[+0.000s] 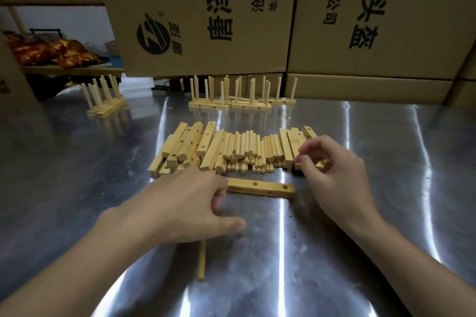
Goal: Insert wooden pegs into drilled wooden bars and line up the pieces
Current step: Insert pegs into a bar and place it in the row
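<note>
A single drilled bar (265, 188) lies flat on the metal table (334, 252) in front of me, with three holes showing. My left hand (180, 208) covers its left end with curled fingers and the thumb stretched out to the right. One loose peg (202, 262) sticks out toward me from under that palm; I cannot tell whether the hand holds it. My right hand (332, 172) is at the right end of the pile of bars and pegs (231, 152). Its thumb and forefinger pinch the near end of a bar there.
Finished bars with upright pegs stand in a group at the back centre (239, 100) and a smaller group at the back left (105, 103). Large cardboard boxes (257, 20) wall off the far edge. Shelves with packets (51, 51) are at the left.
</note>
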